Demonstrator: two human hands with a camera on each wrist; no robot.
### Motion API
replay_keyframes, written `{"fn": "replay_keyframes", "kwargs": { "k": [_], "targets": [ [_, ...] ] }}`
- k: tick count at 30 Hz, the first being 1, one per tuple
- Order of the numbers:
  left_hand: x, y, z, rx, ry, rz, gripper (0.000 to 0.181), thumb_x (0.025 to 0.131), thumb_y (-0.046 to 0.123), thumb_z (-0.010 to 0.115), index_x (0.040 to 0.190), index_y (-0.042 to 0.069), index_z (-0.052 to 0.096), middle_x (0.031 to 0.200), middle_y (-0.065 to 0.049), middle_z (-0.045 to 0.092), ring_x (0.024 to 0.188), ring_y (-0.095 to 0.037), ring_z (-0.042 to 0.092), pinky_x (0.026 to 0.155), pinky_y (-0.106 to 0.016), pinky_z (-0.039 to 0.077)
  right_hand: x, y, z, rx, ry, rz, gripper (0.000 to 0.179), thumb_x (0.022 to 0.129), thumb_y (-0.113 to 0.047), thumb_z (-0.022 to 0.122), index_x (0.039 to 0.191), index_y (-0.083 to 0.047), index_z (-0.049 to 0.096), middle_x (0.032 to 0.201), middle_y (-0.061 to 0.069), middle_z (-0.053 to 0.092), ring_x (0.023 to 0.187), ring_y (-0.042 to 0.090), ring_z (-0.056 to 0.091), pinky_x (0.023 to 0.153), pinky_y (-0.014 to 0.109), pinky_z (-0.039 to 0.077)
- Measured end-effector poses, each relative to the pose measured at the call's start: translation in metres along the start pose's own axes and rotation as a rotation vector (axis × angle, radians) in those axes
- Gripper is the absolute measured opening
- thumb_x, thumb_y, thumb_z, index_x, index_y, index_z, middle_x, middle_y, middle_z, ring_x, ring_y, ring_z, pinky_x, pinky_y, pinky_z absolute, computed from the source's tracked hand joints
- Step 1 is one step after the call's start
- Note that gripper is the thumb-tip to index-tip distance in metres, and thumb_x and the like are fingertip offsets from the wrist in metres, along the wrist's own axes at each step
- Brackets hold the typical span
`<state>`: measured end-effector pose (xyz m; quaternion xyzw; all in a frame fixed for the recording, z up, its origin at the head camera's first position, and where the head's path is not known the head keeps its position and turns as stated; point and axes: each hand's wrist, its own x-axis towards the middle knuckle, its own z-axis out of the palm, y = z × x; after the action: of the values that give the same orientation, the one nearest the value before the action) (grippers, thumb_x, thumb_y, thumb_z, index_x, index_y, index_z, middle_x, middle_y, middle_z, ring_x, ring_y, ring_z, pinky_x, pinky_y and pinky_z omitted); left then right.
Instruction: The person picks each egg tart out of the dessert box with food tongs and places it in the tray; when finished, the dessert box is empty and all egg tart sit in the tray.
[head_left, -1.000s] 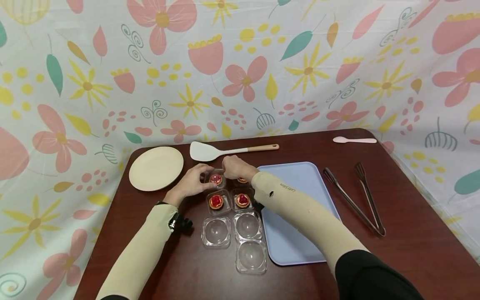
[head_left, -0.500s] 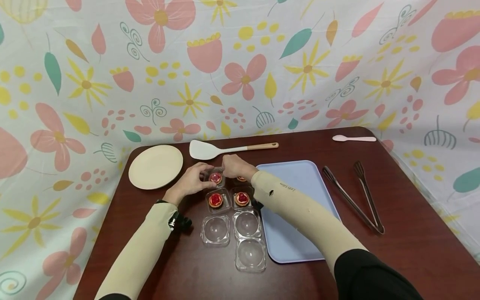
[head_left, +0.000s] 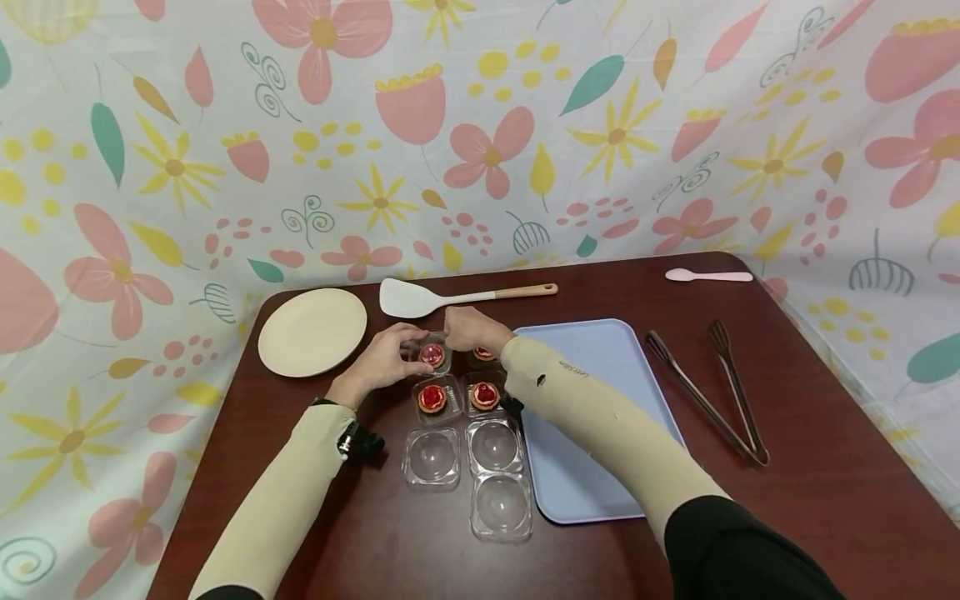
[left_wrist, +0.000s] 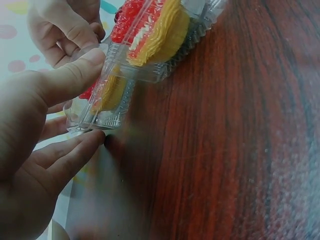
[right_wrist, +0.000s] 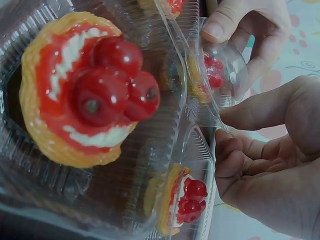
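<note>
My left hand (head_left: 381,358) grips the left side of a clear plastic tart box (left_wrist: 75,120) in the far left of the group, thumb on top and fingers at the side. A domed lid lies over its red-topped tart (head_left: 432,355). My right hand (right_wrist: 275,155) pinches the same box's edge between thumb and fingertips, beside the left hand. Partly hidden by the right hand is another tart (head_left: 483,354) in its box. Nearer stand two boxes with a left tart (head_left: 432,399) and a right tart (head_left: 485,397), each topped with red fruit.
Clear lids, one on the left (head_left: 431,458) and two on the right (head_left: 501,506), lie in front of the boxes. A blue tray (head_left: 585,467) sits right of them, then metal tongs (head_left: 720,408). Behind are a cream plate (head_left: 312,332), a white spatula (head_left: 420,300) and a pink spoon (head_left: 708,276).
Both hands stay at the far left tart box with hardly any visible movement. The head view shifts very slightly.
</note>
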<state>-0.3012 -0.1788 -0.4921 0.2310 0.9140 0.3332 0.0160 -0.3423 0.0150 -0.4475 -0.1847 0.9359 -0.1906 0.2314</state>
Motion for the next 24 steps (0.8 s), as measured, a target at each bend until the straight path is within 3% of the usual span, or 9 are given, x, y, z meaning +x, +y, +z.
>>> {"fn": "replay_keyframes", "kwargs": {
  "k": [10, 14, 17, 20, 24],
  "targets": [
    [-0.001, 0.000, 0.000, -0.006, -0.008, -0.004, 0.065, 0.073, 0.027, 0.087, 0.129, 0.006, 0.063, 0.126, -0.009, 0.058, 0.103, -0.028, 0.067, 0.085, -0.036, 0.056, 0.007, 0.000, -0.001, -0.060, -0.001, -0.032, 0.039, 0.093, -0.008, 0.049, 0.056, -0.015, 0.038, 0.050, -0.004, 0.027, 0.044, 0.011, 0.021, 0.045, 0.025, 0.025],
    [-0.001, 0.000, 0.000, 0.010, -0.003, 0.020, 0.065, 0.073, 0.027, 0.087, 0.129, 0.005, 0.063, 0.126, -0.009, 0.058, 0.102, -0.028, 0.067, 0.084, -0.035, 0.057, 0.010, -0.001, -0.002, -0.051, -0.025, -0.012, 0.031, 0.100, -0.014, 0.040, 0.071, -0.012, 0.052, 0.056, -0.001, 0.038, 0.046, 0.012, 0.030, 0.047, 0.025, 0.031],
    [-0.002, 0.000, 0.000, 0.022, 0.006, 0.038, 0.065, 0.074, 0.029, 0.086, 0.129, 0.005, 0.063, 0.127, -0.010, 0.058, 0.102, -0.027, 0.067, 0.084, -0.035, 0.057, 0.012, -0.001, -0.003, -0.090, -0.046, -0.020, 0.031, 0.103, -0.015, 0.035, 0.091, -0.008, 0.062, 0.066, 0.001, 0.044, 0.051, 0.013, 0.036, 0.054, 0.026, 0.036],
    [-0.002, -0.001, 0.003, 0.021, 0.014, 0.056, 0.064, 0.074, 0.028, 0.086, 0.129, 0.004, 0.062, 0.128, -0.011, 0.057, 0.102, -0.027, 0.067, 0.087, -0.035, 0.056, 0.012, 0.000, -0.004, -0.142, -0.054, -0.054, 0.034, 0.104, -0.015, 0.032, 0.111, -0.005, 0.064, 0.075, 0.003, 0.047, 0.057, 0.014, 0.039, 0.062, 0.027, 0.039],
    [-0.001, -0.001, 0.004, 0.037, 0.033, 0.068, 0.065, 0.074, 0.029, 0.086, 0.128, 0.004, 0.062, 0.128, -0.010, 0.057, 0.100, -0.026, 0.068, 0.086, -0.034, 0.056, 0.012, -0.001, -0.005, -0.153, -0.040, -0.070, 0.033, 0.105, -0.016, 0.031, 0.106, -0.006, 0.063, 0.076, 0.004, 0.048, 0.059, 0.015, 0.041, 0.066, 0.029, 0.040]
  ]
}}
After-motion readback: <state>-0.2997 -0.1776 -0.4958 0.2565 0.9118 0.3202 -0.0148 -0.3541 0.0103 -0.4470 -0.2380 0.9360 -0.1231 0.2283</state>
